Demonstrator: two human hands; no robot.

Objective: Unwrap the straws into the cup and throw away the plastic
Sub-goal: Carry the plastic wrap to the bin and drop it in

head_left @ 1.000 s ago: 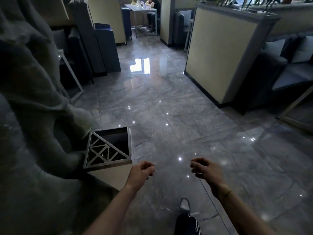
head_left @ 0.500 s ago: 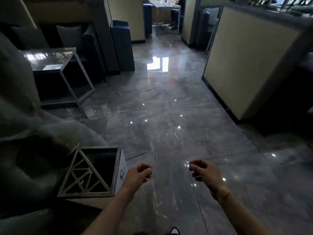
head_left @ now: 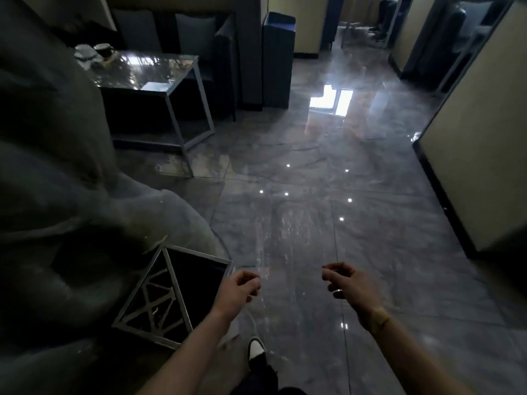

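Observation:
My left hand (head_left: 238, 290) is curled into a loose fist just right of a square metal-rimmed trash bin (head_left: 196, 254), whose top is half open and half lattice. My right hand (head_left: 349, 286) hangs over the floor with its fingers curled in. Nothing shows in either hand. Two pale cups (head_left: 85, 54) stand on the far left corner of a glass-topped table (head_left: 148, 72) ahead on the left. No straws or plastic wrap are visible.
A big grey rock-like shape (head_left: 57, 195) fills the left side, against the bin. A blue cabinet (head_left: 278, 61) stands behind the table. A beige partition wall (head_left: 484, 138) lines the right. Glossy grey floor tiles (head_left: 299, 223) stretch ahead. My shoe (head_left: 256, 352) shows below.
The view has swung left and moved forward: the glass table with the cups has come into sight and the bin sits closer. Both hands stay curled in front of me.

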